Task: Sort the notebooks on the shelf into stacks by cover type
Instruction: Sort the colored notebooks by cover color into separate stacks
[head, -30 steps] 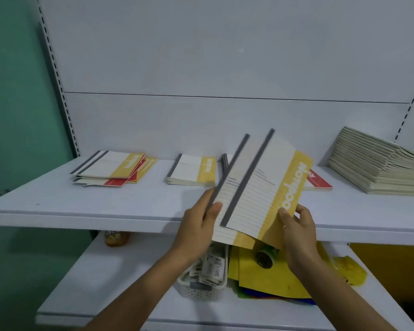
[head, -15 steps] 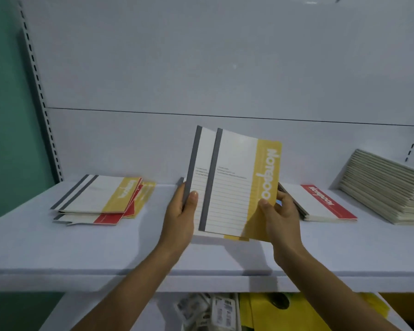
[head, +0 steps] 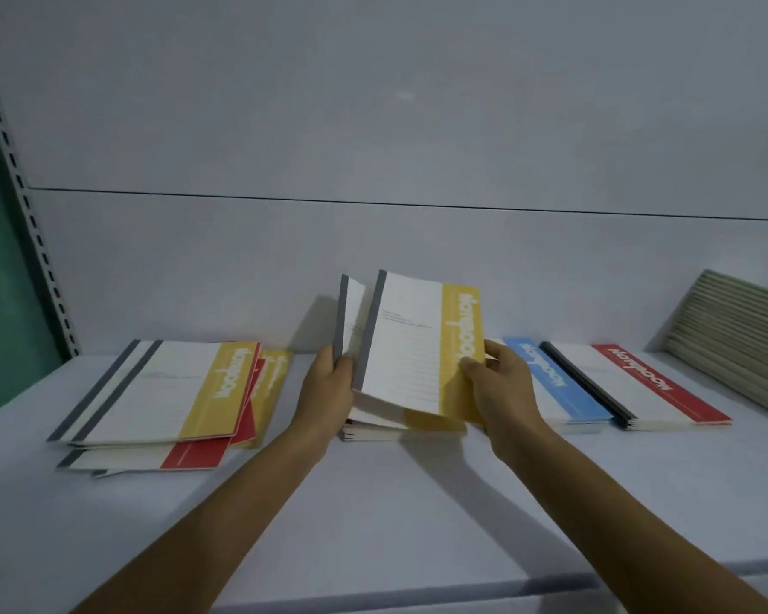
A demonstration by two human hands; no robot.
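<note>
Since half a second ago, the two held notebooks have come down from mid-air to just above the shelf (head: 417,502), their lower ends now meeting the middle stack (head: 373,432).

At far left the slotted upright (head: 23,201) bounds the shelf. Near it lies the mixed pile (head: 160,392), loosely fanned, with a yellow-banded cover on top and a red band showing beneath. Bare shelf lies between this pile and the left hand (head: 329,394), and a wide bare strip runs along the front edge under both forearms.

The left hand curls round the grey spine of the rear notebook (head: 351,312) near its lower end. The front yellow notebook (head: 411,343) stands steeply, leaning back a little, its long axis running up from the stack, with the grey spine at left and the yellow band with white lettering at right. Its cover is white with faint ruled lines. The right hand (head: 502,383) pinches its yellow edge, thumb on the cover.

Just right of that hand lies the blue-banded stack (head: 564,392), then the red-banded stack (head: 635,385) close beside it, both flat. Farther right a beige stack (head: 737,343) leans near the back panel (head: 373,126).
</note>
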